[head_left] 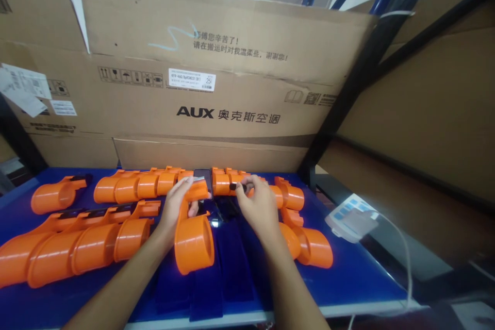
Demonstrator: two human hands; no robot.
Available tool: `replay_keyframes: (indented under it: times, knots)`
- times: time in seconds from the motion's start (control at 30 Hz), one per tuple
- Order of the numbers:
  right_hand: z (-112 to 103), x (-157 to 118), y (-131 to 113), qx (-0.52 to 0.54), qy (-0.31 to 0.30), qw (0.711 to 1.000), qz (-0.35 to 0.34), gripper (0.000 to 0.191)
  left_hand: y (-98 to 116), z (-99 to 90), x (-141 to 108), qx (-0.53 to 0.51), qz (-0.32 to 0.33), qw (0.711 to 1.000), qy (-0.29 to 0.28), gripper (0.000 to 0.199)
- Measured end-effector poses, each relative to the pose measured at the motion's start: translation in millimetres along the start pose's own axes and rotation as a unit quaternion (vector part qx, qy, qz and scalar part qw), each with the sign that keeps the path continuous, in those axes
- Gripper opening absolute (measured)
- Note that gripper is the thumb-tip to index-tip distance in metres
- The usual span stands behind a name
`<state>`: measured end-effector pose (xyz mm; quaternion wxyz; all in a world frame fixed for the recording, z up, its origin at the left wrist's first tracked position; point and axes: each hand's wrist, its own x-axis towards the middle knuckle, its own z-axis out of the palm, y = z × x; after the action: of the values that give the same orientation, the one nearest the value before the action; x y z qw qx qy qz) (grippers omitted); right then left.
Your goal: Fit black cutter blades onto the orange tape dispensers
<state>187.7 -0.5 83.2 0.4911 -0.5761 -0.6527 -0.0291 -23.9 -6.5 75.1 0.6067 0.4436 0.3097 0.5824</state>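
Observation:
My left hand (173,207) is closed round the handle of an orange cup-shaped plastic part (193,245), whose round cup hangs below the fingers. A small metallic-looking strip shows at the top of that handle; what it is, I cannot make out. To the right, my right hand (261,209) pinches a small black piece (235,186) between thumb and fingers, apart from the orange part. Behind the hands stands a dark flat rectangular object (203,178), partly covered. Blue flat pieces (236,268) lie on the blue tabletop between my forearms.
Rows of similar orange parts stand on the left (95,247), along the back (147,185) and on the right (315,247). A clear plastic box (353,219) and a white cable (406,247) are at the right edge. Large cardboard (232,139) walls off the back, between dark posts (328,113).

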Motion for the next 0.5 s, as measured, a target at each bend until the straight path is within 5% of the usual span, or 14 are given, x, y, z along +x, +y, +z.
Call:
replay_keyframes:
  times: [0.33, 0.5]
  knots:
    - [-2.9, -6.1, -7.4, -0.203, -0.225, 0.951, 0.062, 0.009, -4.3, -2.8, 1.8, 0.037, 0.019, 0.999, 0.001, 0.046]
    - [-5.2, -4.0, -11.6, -0.222, -0.256, 0.939, 0.059, 0.017, -6.4, -4.5, 2.7, 0.041, 0.018, 0.999, -0.001, 0.047]
